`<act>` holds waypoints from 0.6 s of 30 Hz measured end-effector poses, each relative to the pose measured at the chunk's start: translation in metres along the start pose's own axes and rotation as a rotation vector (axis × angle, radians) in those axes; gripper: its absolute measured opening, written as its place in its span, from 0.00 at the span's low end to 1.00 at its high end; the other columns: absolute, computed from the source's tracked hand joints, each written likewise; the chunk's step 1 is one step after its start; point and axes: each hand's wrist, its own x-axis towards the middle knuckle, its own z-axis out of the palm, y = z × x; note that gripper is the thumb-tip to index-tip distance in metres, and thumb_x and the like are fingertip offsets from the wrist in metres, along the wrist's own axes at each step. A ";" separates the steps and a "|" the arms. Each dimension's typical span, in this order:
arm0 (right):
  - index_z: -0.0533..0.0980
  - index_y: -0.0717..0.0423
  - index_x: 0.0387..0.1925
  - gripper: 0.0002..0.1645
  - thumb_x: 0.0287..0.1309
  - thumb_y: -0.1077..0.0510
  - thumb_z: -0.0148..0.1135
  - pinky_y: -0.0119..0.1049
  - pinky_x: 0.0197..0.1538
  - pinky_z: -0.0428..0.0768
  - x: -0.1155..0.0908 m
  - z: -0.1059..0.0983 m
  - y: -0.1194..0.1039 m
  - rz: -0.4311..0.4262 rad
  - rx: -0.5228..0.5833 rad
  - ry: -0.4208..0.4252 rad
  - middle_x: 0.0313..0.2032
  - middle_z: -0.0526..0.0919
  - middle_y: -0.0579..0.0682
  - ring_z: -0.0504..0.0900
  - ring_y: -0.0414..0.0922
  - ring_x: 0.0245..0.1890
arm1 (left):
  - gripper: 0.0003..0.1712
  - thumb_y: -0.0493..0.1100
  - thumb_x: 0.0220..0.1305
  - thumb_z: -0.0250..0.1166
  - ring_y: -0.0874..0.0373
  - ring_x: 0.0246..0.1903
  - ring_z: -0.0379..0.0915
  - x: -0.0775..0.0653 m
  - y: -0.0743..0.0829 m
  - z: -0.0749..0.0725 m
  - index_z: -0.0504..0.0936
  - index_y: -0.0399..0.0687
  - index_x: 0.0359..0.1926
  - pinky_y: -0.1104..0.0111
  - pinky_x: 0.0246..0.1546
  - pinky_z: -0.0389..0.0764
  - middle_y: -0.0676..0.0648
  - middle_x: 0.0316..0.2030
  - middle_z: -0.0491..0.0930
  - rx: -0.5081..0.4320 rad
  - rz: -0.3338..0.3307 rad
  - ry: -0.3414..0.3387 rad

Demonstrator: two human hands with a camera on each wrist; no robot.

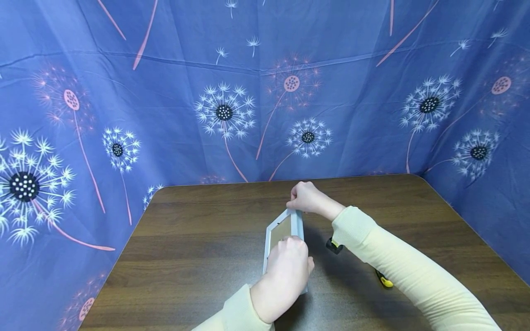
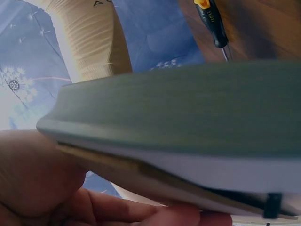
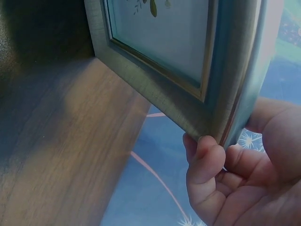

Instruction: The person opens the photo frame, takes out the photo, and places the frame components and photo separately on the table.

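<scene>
A light-coloured picture frame (image 1: 297,225) stands tilted on its edge above the table, its brown backing board (image 1: 280,232) turned to the left. At the far upper corner, my right hand (image 1: 310,198) pinches the frame between thumb and fingers. My left hand (image 1: 285,271) grips the nearer part, its fingers (image 2: 174,217) against the back. From the left wrist, a gap shows between the backing board (image 2: 136,172) and the frame, with a small dark tab (image 2: 273,205) near it. The right wrist view shows the front, with a plant print (image 3: 164,37) inside.
A screwdriver (image 2: 212,23) with a black and yellow handle lies on the wooden table (image 1: 198,239). Right of the frame are a black and yellow object (image 1: 334,246) and a yellow-ended one (image 1: 385,279), partly hidden by the right sleeve. A blue dandelion-print cloth (image 1: 265,115) hangs behind.
</scene>
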 end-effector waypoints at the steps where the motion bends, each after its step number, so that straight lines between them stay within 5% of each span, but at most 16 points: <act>1: 0.67 0.48 0.10 0.17 0.47 0.58 0.62 0.25 0.14 0.67 0.000 0.000 0.000 -0.003 -0.003 0.005 0.07 0.67 0.39 0.68 0.34 0.07 | 0.17 0.49 0.44 0.73 0.58 0.15 0.76 0.000 0.000 0.000 0.80 0.40 0.22 0.70 0.09 0.72 0.49 0.15 0.74 0.012 0.002 0.008; 11: 0.65 0.48 0.09 0.23 0.57 0.54 0.59 0.26 0.15 0.65 -0.002 0.006 0.004 -0.089 0.025 0.091 0.07 0.63 0.38 0.65 0.35 0.09 | 0.11 0.45 0.41 0.70 0.60 0.12 0.73 0.000 0.001 0.003 0.78 0.44 0.17 0.70 0.06 0.68 0.51 0.12 0.72 0.094 0.004 0.070; 18: 0.75 0.53 0.19 0.23 0.66 0.47 0.51 0.29 0.18 0.69 -0.004 0.012 0.014 -0.080 0.184 0.085 0.11 0.72 0.42 0.71 0.37 0.13 | 0.11 0.43 0.42 0.69 0.60 0.11 0.73 0.000 -0.002 0.001 0.76 0.43 0.17 0.70 0.05 0.69 0.51 0.12 0.74 0.086 -0.055 0.059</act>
